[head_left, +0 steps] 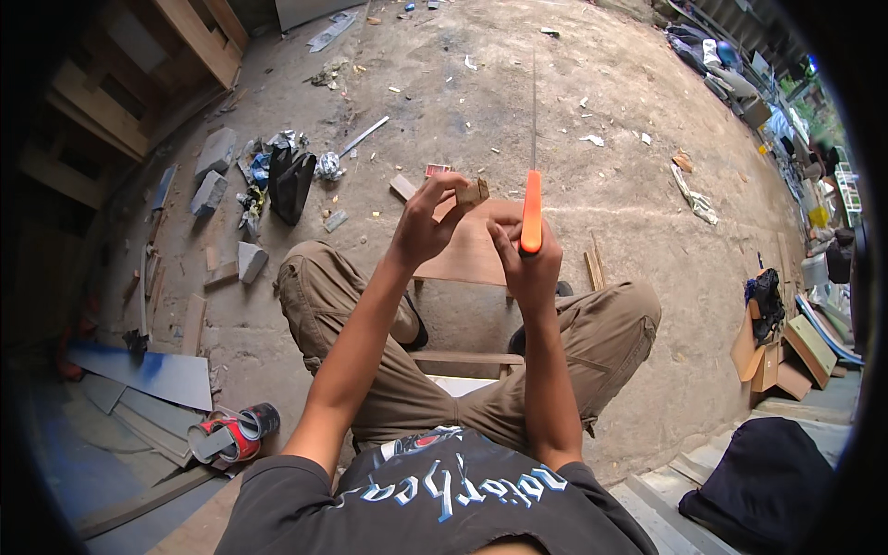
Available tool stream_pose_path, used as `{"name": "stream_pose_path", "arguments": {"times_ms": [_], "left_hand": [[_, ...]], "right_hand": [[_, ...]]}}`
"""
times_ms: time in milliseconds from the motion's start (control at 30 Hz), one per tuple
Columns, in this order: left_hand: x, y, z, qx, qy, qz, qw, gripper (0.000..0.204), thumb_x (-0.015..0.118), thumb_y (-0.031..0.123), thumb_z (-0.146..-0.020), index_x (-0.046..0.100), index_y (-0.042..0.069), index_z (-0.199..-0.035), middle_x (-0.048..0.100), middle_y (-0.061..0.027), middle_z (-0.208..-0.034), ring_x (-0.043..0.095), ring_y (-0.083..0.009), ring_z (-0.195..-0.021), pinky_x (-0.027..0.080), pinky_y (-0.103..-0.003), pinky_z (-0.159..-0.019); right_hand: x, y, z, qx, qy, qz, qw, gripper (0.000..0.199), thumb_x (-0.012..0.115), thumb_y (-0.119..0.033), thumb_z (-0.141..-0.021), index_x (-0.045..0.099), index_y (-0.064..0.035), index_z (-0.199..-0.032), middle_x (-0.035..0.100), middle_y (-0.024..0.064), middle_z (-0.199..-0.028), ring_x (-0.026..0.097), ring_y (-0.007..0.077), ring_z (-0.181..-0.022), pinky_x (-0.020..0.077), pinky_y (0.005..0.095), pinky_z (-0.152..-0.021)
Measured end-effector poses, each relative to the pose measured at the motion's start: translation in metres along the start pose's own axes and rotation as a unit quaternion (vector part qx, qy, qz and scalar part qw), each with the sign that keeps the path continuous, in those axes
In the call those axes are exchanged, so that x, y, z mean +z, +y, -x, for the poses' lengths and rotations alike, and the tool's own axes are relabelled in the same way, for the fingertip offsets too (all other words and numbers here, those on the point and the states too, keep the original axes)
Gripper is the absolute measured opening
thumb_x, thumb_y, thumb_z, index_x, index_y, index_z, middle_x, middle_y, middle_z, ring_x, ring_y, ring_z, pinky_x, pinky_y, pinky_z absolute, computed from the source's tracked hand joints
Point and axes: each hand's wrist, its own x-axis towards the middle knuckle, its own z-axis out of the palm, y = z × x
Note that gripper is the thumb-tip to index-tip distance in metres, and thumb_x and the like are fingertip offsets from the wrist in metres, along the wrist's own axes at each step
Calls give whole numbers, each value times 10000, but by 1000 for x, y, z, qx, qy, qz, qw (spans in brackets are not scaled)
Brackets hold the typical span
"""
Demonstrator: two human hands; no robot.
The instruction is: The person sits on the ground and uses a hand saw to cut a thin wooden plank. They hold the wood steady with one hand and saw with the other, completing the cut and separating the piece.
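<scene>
While my left hand (424,222) pinches a small wooden block (473,192) at frame centre, my right hand (527,264) is closed around an orange-handled file (531,208) pointing upward just beside it.

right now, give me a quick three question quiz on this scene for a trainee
1. True or false: the left hand pinches a small wooden block at its fingertips.
2. What colour is the handle of the file gripped by the right hand? A) blue B) orange C) black
3. Fill in: the red cans lie on the ground by the person's ____ side.

Key
1. True: the block sits between the left thumb and fingers.
2. B: an orange handle, with a thin metal blade pointing up and away.
3. Left: they lie near the grey sheets at lower left.
</scene>
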Motion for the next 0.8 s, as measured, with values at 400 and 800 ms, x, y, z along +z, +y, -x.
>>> {"name": "stream_pose_path", "arguments": {"times_ms": [400,800], "left_hand": [[5,-26,-63,-25,-26,35,999,343,625,-42,-898,528,42,-1215,650,-107,-1138,650,-231,-1078,587,-408,-914],[32,-51,-73,-101,44,90,990,181,615,161,-911,533,75,-1049,578,-32,-953,574,-133,-888,510,-316,-744]], "right_hand": [[3,-26,45,-6,18,-34,999,272,699,-143,-918,555,-3,-734,517,81,-542,472,139,-449,393,309,-455],[8,-23,37,19,16,-40,999,253,696,-104,-898,549,-6,-717,503,69,-531,455,131,-441,387,304,-450]]}}
